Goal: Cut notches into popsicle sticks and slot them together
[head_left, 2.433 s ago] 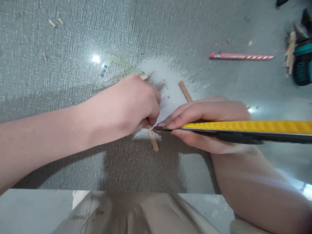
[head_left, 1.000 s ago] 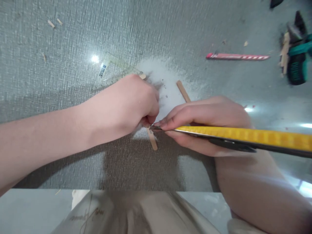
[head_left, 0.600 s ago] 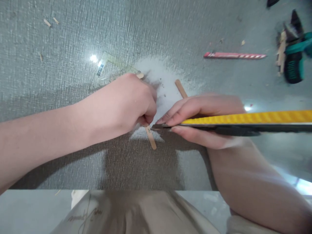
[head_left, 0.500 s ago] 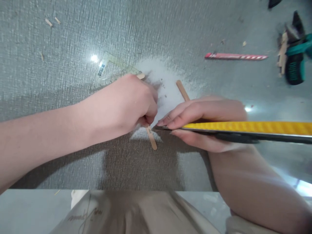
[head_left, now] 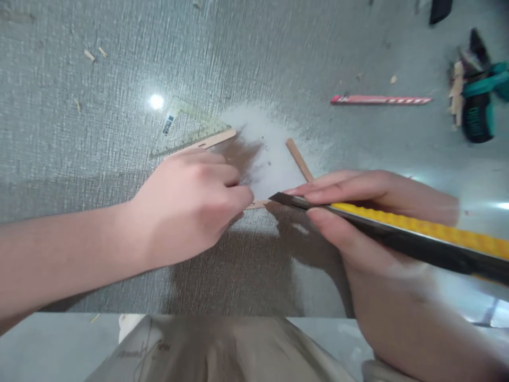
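Observation:
My left hand [head_left: 194, 204] is closed, its fingers pinching a flat wooden craft stick [head_left: 259, 203]. Only a short end of this stick shows past the fingertips, pointing right. Held in my right hand [head_left: 369, 188] is a yellow and black utility knife [head_left: 421, 233] with its blade out. The dark blade tip is close to the stick's end; whether they touch I cannot tell. A second craft stick [head_left: 299, 159] lies slanted just beyond my right fingers. Past my left knuckles, a third stick [head_left: 218, 139] rests along a clear set square [head_left: 210, 124], partly hidden by the hand.
A whitish patch [head_left: 274, 164] marks the grey textured table beyond my hands. Farther right lie a red pencil [head_left: 377, 100], a teal and black hand tool [head_left: 479, 116] and broken wood pieces [head_left: 457, 93]. Small wood scraps [head_left: 89, 55] are at the upper left. The table edge [head_left: 191, 314] runs near my body.
My left hand has turned the held stick from pointing toward me to pointing right. My right hand has drawn back rightward, with the knife now tilted and its blade plainly visible.

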